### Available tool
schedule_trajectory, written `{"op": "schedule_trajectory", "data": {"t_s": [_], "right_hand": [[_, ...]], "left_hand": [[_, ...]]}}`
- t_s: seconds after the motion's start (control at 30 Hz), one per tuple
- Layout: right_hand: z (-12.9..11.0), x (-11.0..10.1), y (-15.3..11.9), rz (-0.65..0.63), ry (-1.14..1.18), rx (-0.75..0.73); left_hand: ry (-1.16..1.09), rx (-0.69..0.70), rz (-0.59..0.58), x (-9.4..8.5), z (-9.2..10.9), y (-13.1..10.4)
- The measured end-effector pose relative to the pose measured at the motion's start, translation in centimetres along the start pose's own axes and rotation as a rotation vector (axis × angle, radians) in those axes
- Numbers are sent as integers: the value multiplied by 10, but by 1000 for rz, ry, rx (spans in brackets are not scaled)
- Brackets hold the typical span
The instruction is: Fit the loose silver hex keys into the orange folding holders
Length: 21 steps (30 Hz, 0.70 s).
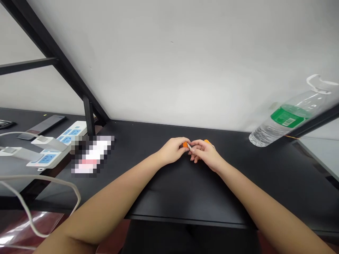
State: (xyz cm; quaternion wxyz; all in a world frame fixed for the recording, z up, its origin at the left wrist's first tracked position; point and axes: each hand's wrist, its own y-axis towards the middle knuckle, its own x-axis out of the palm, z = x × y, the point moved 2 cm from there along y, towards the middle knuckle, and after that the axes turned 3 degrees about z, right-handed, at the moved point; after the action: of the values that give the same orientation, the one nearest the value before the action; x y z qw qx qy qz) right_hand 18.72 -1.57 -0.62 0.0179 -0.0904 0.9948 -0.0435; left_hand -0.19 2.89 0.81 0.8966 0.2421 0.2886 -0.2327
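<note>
Two bare hands meet at the middle of a smooth matte-black desk (190, 201), the left (172, 151) closed around a small orange-and-black piece (185, 144), the right (208, 155) pinching its pale, shiny tip between thumb and forefinger. The piece sits between the two sets of fingertips, a hold that appears meant to steady something slight from both sides; its exact make is too small to tell. A second bit of orange (208, 141) shows behind the right hand, though whether that hand grips it is hidden.

At right, a ribbed, clear plastic bottle with a green label (287, 115) and a white collar-like handle stands near the pale, plain wall (172, 70), seemingly set aside to leave elbow room. At left, beyond a black frame bar (66, 76), lies a white power strip with blue socket panels (67, 139), probably kept there for its cables.
</note>
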Motion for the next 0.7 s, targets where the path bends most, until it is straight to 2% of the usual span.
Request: {"op": "schedule_trajectory", "data": {"t_s": [0.1, 0.27, 0.4, 0.6, 0.7], "right_hand": [[-1, 0, -1, 2, 164, 93], [0, 0, 0, 7, 197, 160], [3, -1, 3, 23, 232, 169], [7, 0, 9, -29, 178, 205], [6, 5, 12, -16, 126, 198]], "left_hand": [[67, 33, 28, 2, 4, -2], [124, -11, 152, 0, 1, -1], [167, 56, 100, 4, -6, 2], [293, 29, 64, 9, -13, 2], [352, 29, 46, 7, -13, 2]]}}
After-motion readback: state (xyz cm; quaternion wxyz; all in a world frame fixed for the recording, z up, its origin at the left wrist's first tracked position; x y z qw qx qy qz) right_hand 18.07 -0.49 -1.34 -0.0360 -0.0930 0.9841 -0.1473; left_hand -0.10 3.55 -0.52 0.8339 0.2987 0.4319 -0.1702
